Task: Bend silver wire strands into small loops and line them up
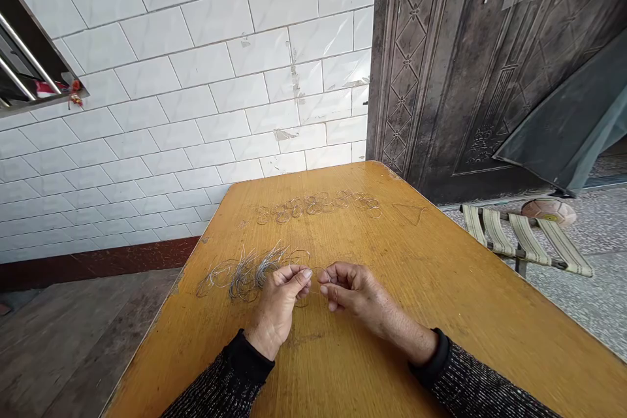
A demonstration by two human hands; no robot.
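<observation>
Both hands are close together over the middle of the table. My left hand (278, 305) pinches a thin wire between thumb and forefinger, and a faint curve of it shows above the fingertips. A small gap away, my right hand (358, 294) has its thumb and forefinger closed on a thin wire too; the wire is too fine to follow fully between the hands. Just left of my left hand lies a loose bundle of thin grey wires (240, 276), partly hidden by that hand. Farther back, several small wire rings (313, 205) lie in a row.
The wooden table (386, 346) reaches toward a white tiled wall (210, 68). A bent piece of wire (416, 214) lies at its far right. Beyond the right edge stand a folding stool (526, 235) with webbing straps and a ball (551, 211), near a dark metal door (455, 78).
</observation>
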